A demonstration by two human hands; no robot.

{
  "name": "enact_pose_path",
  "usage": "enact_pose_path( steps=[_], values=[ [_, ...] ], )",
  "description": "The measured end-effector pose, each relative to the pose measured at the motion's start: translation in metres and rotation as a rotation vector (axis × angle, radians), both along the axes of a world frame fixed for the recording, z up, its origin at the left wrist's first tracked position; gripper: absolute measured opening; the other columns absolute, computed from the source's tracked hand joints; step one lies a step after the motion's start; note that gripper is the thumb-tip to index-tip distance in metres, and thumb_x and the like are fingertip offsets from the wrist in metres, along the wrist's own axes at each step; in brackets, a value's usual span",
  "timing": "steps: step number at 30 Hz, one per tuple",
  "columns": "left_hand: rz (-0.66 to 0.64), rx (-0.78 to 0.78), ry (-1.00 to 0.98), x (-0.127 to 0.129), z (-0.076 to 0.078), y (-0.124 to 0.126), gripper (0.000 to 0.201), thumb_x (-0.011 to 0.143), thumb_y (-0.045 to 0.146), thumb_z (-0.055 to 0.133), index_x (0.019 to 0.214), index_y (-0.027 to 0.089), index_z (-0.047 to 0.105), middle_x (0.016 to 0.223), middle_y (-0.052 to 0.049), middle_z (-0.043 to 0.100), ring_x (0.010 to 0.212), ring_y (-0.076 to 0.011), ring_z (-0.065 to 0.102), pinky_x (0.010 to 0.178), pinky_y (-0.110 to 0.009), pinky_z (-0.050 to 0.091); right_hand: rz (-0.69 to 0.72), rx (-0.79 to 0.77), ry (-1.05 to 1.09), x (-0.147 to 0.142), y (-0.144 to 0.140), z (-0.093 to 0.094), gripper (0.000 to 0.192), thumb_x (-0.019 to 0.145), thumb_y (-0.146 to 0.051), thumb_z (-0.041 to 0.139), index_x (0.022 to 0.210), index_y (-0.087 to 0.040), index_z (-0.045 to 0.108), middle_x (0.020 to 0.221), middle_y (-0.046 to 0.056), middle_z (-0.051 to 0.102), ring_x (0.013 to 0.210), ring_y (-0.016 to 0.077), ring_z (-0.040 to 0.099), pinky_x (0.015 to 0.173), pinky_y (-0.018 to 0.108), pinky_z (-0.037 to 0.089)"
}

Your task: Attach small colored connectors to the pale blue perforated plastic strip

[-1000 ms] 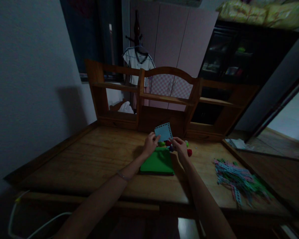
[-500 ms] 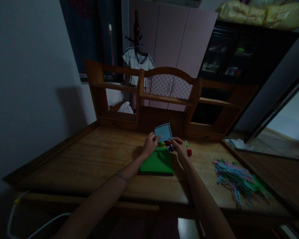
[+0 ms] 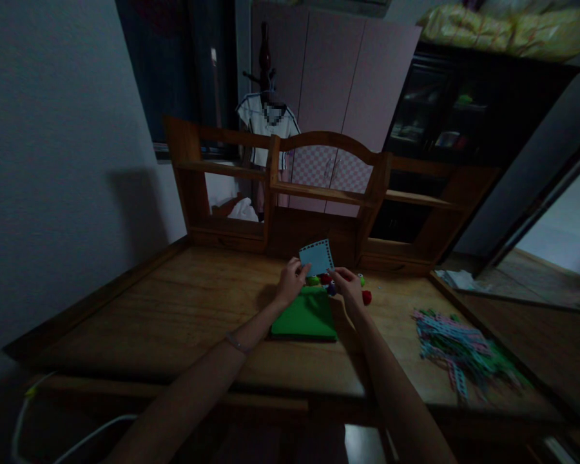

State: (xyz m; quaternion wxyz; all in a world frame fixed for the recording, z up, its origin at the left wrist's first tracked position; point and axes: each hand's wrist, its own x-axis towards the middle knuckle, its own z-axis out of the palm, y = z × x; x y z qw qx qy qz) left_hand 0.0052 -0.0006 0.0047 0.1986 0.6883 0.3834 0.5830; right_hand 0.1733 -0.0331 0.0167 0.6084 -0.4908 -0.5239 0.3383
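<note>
A light-blue square sheet (image 3: 316, 258) with a row of dark holes along its top and right edges is held up above the desk. My left hand (image 3: 292, 281) is closed on its lower left corner, thumb in front. At its lower right corner the fingers of my right hand (image 3: 347, 283) are pinched. Below lies a flat green square pad (image 3: 305, 320) on the desk. Just behind it sit small round pieces: a green one (image 3: 312, 281), a dark blue one (image 3: 331, 288) and a red one (image 3: 367, 297), partly hidden by my right hand.
A pile of pink, blue and green perforated strips (image 3: 457, 345) lies on the right of the wooden desk (image 3: 174, 309). A wooden shelf unit (image 3: 319, 188) rises along the desk's back edge. A white cable (image 3: 96, 433) hangs at the front left.
Almost nothing differs. Both hands keep the sheet in the same place, and the view has shifted very slightly.
</note>
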Motion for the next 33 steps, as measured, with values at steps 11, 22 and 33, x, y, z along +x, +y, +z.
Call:
enact_pose_path(
  steps=[11,22,33],
  values=[
    [0.004,0.009,0.011,-0.001,0.0008,-0.0011,0.03,0.086,0.037,0.045,0.068,0.015,0.054,0.082,-0.003,0.054,0.071,-0.0114,0.053,0.063,-0.022,0.042,0.01,0.007,0.014,0.004,0.0046,-0.0054,0.036,0.063,-0.045,0.067,0.083,-0.014,0.066,0.065,0.003,0.062,0.052,0.0115,0.051,0.046,0.021,0.036],
    [-0.015,-0.009,-0.019,0.0008,-0.0007,-0.0006,0.032,0.086,0.04,0.045,0.069,0.016,0.056,0.081,-0.003,0.053,0.066,-0.0105,0.053,0.059,-0.022,0.042,-0.01,-0.011,0.005,0.0031,0.0041,-0.0017,0.033,0.062,-0.044,0.067,0.079,-0.016,0.066,0.062,0.002,0.061,0.049,0.0104,0.047,0.043,0.021,0.033],
    [-0.014,-0.01,-0.017,0.0008,-0.0007,-0.0007,0.033,0.086,0.04,0.045,0.067,0.015,0.055,0.081,-0.003,0.054,0.065,-0.0104,0.052,0.058,-0.021,0.042,-0.011,0.023,0.01,0.0026,0.0044,-0.0033,0.034,0.062,-0.045,0.066,0.079,-0.015,0.066,0.064,0.003,0.062,0.051,0.012,0.05,0.045,0.022,0.036]
  ],
)
